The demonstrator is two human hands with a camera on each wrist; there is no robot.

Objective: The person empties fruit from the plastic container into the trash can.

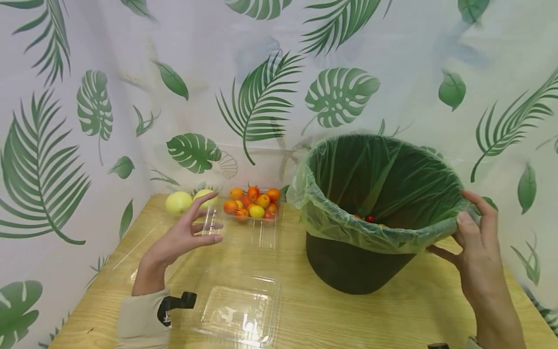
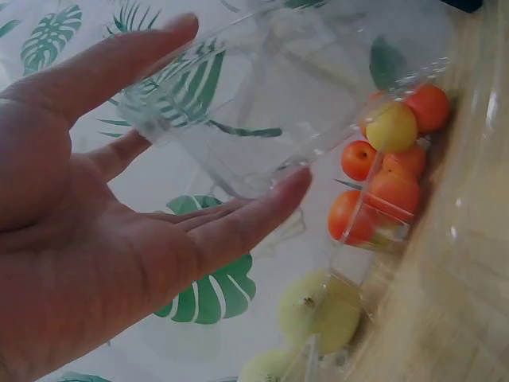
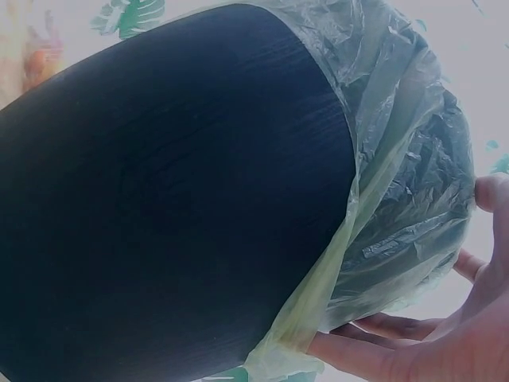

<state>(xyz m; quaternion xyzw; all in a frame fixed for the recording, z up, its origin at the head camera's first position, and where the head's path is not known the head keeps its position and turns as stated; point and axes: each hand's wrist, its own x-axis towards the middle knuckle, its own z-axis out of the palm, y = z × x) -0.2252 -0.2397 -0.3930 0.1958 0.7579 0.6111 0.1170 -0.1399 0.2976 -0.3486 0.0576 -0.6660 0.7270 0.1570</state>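
My left hand point(image 1: 185, 235) grips a clear plastic box point(image 2: 238, 119) between thumb and fingers, held up off the table. Behind it lies a heap of small orange, red and yellow fruits point(image 1: 253, 203). At the right, my right hand point(image 1: 479, 242) holds the rim of a black bin point(image 1: 357, 266), pinching the thin green bag point(image 1: 366, 232) folded over its edge. The rim slopes down toward that hand. Inside the bin, a small red fruit point(image 1: 369, 219) shows near the front wall; the rim hides much of the contents.
Two pale yellow-green round fruits point(image 1: 178, 202) sit at the back left of the wooden table point(image 1: 301, 315). A clear plastic tray or lid point(image 1: 237, 310) lies near the front. A leaf-patterned sheet point(image 1: 270, 34) hangs behind and beside the table.
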